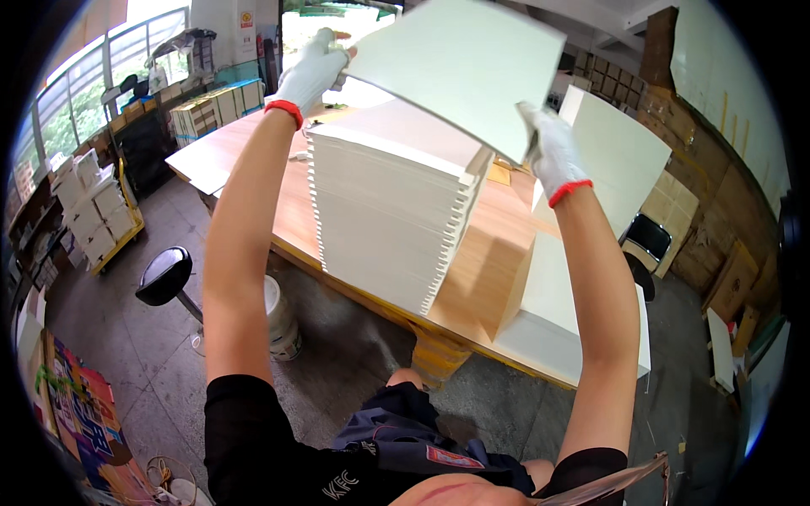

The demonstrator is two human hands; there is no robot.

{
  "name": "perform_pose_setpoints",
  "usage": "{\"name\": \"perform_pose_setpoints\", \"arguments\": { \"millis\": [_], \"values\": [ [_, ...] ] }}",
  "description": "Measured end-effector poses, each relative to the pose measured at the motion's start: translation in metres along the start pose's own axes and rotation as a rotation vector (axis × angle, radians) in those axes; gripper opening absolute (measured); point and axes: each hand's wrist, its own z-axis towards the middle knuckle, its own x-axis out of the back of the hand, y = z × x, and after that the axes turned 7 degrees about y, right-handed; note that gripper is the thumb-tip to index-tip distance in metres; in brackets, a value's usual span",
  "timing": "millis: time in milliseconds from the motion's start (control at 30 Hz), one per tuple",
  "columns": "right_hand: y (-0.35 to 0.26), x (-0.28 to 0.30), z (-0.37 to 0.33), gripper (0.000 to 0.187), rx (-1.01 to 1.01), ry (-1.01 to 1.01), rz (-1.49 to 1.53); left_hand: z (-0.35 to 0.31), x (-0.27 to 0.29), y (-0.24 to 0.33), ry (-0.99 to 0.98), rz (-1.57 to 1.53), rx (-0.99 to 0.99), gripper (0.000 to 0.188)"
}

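Above the tabletop's (pixel 472 253) near edge, left hand (pixel 314 69) and right hand (pixel 548 150), fingers closed, pinch a white sheet (pixel 460 67); the tall stack (pixel 392 202), seemingly leaning, could topple if bumped.

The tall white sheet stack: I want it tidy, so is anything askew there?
Yes. The tall stack of white sheets on the wooden table leans, bundles stepped unevenly along its right edge.
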Motion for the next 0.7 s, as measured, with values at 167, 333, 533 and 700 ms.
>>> {"name": "perform_pose_setpoints", "arguments": {
  "millis": [167, 333, 533, 700],
  "values": [
    [0.036, -0.003, 0.008, 0.06, -0.042, -0.263, -1.009, 0.004, 0.017, -0.068, -0.298, 0.886, 0.021, 0.05],
    [0.018, 0.01, -0.007, 0.066, 0.175, -0.252, -1.367, -0.001, 0.041, -0.085, -0.481, 0.633, 0.056, 0.038],
    [0.011, -0.008, -0.073, 0.053, 0.58, -0.463, -1.277, -0.01, 0.062, -0.081, -0.559, 0.45, -0.062, 0.036],
    [0.01, -0.012, -0.081, 0.041, 0.54, -0.46, -1.333, -0.006, 0.059, -0.086, -0.551, 0.409, 0.016, 0.026]
  ]
}}
